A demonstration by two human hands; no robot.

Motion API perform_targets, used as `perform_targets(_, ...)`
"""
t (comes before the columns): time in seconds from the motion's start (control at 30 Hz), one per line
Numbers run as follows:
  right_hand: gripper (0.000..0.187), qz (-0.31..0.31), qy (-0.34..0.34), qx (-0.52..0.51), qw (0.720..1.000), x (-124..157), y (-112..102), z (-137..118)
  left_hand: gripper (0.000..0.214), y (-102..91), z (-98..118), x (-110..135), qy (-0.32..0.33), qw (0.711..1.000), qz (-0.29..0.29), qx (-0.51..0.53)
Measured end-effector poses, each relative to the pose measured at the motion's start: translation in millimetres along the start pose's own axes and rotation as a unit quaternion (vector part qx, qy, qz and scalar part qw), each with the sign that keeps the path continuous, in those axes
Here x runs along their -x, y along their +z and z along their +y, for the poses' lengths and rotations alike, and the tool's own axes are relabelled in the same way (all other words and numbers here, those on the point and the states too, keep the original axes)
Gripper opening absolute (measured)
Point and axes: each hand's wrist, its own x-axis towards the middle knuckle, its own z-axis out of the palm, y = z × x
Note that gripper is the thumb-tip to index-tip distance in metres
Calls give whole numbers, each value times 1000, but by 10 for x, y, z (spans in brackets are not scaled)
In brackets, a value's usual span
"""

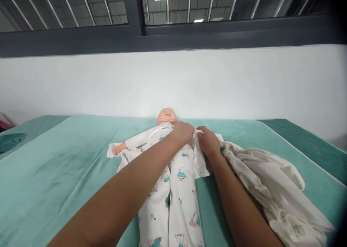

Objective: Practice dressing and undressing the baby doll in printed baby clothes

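A baby doll (166, 115) lies on its back on a teal mat (67, 160), dressed in a white printed sleepsuit (179, 192). My left hand (183, 131) rests on the doll's chest near the neck, fingers curled onto the fabric. My right hand (208, 141) sits just right of it and pinches the open edge of the sleepsuit at the doll's side. The doll's one visible arm (127, 145) stretches out to the left; the other is hidden under my hands.
A crumpled white printed cloth (273, 182) lies to the right of the doll on the mat. A white wall (173, 84) rises directly behind the doll's head. Darker green mat edges (311, 145) show at both sides.
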Motion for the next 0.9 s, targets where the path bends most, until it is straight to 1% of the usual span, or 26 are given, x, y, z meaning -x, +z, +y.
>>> perform_targets(0.07,38,8,31,-18,999,-18,-15,58,30,-84,-61,69,-6,1000,15,-5)
perform_targets(0.13,36,27,67,-75,995,-36,-27,133,31,-181,-123,136,-12,999,28,-10)
perform_targets(0.23,30,57,105,-182,976,-70,-30,252,30,-318,-219,235,-23,999,39,-19)
perform_targets(0.33,30,76,123,-250,957,-115,-2,345,29,-384,-305,323,-32,998,50,-25)
perform_targets(0.43,29,93,136,-335,928,-158,46,392,30,-354,-346,373,-36,997,58,-23)
perform_targets(0.57,26,127,134,-432,883,-183,78,394,32,-235,-316,362,-42,997,65,-13)
perform_targets(0.67,23,164,129,-475,855,-185,41,370,34,-147,-273,367,-38,996,78,1)
perform_targets(0.73,21,180,128,-496,840,-181,-6,339,31,-92,-275,429,-29,996,84,14)
perform_targets(0.77,21,185,122,-496,840,-173,-29,313,29,-63,-295,485,-23,995,92,23)
perform_targets(0.8,20,190,109,-483,847,-158,-49,275,28,-28,-329,556,-21,993,108,37)
perform_targets(0.87,19,189,60,-423,884,-102,-69,154,30,66,-444,733,-29,980,171,93)
perform_targets(0.9,19,177,29,-386,905,-58,-64,66,31,128,-518,829,-42,967,210,135)
